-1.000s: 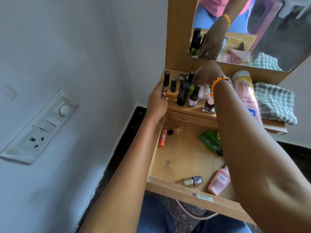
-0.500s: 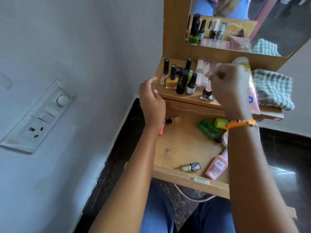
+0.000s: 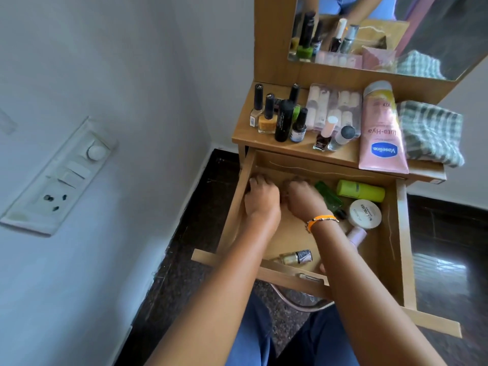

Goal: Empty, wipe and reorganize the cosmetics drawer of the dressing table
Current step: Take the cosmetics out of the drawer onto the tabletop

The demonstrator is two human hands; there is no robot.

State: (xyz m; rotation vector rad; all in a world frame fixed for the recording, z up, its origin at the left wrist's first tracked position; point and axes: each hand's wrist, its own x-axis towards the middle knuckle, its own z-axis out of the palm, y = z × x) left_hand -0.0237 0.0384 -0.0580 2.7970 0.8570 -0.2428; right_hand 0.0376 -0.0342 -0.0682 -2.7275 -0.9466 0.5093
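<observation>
The wooden drawer (image 3: 264,270) of the dressing table stands pulled out. My left hand (image 3: 261,199) and my right hand (image 3: 303,199) reach side by side into its back left corner, fingers curled down over the spot where an orange tube and a small black-capped tube lay; both tubes are hidden under them. Still in the drawer are a green bottle (image 3: 330,198), a lime tube (image 3: 360,191), a white jar (image 3: 365,213), a pink bottle (image 3: 356,236) partly behind my right arm, and a gold nail polish (image 3: 294,258) lying near the front.
On the tabletop stand several nail polish bottles (image 3: 266,120), a clear case of nail tips (image 3: 332,107), a pink Vaseline tube (image 3: 380,133) and a folded checked cloth (image 3: 430,133). A mirror (image 3: 396,35) rises behind. A wall with a switchboard (image 3: 58,175) is close on the left.
Both hands left the bottles on the tabletop, came back and dropped into the drawer's back left corner. The two small tubes there are now covered.
</observation>
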